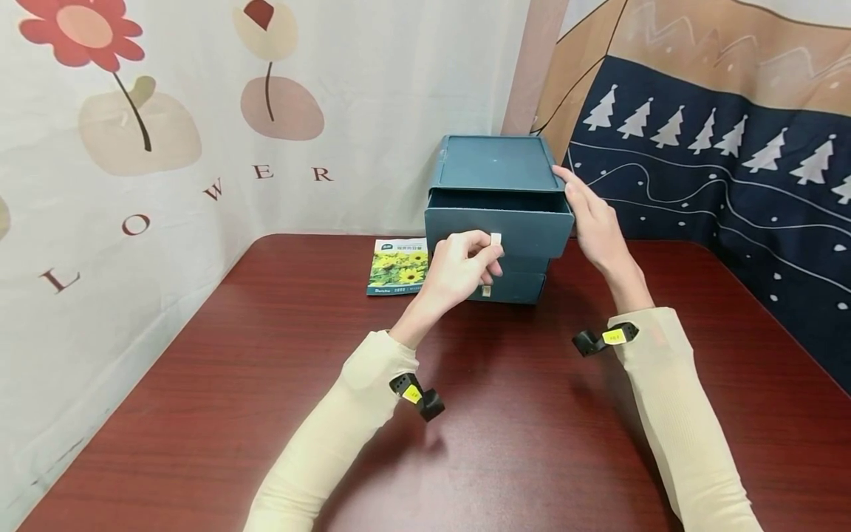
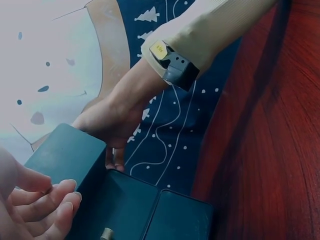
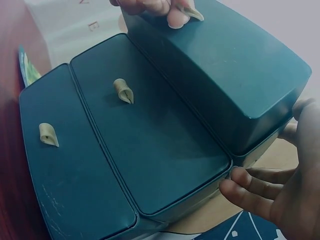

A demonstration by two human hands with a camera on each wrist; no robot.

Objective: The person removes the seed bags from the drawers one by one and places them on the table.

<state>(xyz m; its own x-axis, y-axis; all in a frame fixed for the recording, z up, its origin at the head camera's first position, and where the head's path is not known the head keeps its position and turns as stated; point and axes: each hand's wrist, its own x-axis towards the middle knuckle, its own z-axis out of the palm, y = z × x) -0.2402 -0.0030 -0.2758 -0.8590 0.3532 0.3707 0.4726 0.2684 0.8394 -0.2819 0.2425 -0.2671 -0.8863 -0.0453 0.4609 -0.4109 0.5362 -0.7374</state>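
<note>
A dark teal box with three stacked drawers, a small desktop chest (image 1: 495,162), stands toward the back of the table. Its top drawer (image 1: 535,230) is pulled partly out, with a dark gap behind its front. The left hand (image 1: 457,272) pinches the pale pull tab (image 3: 194,13) on that drawer between thumb and fingers. Flat along the chest's right side lies the right hand (image 1: 594,222), its fingers extended and touching the side. In the right wrist view the middle drawer (image 3: 150,145) and bottom drawer (image 3: 75,180) are closed, each with its own pale tab.
A seed packet with yellow flowers (image 1: 399,267) lies on the reddish-brown table (image 1: 518,414), left of the chest. Behind hang a pale flower-print curtain (image 1: 399,111) and a navy cloth with white trees (image 1: 705,170). Both wrists carry small black cameras.
</note>
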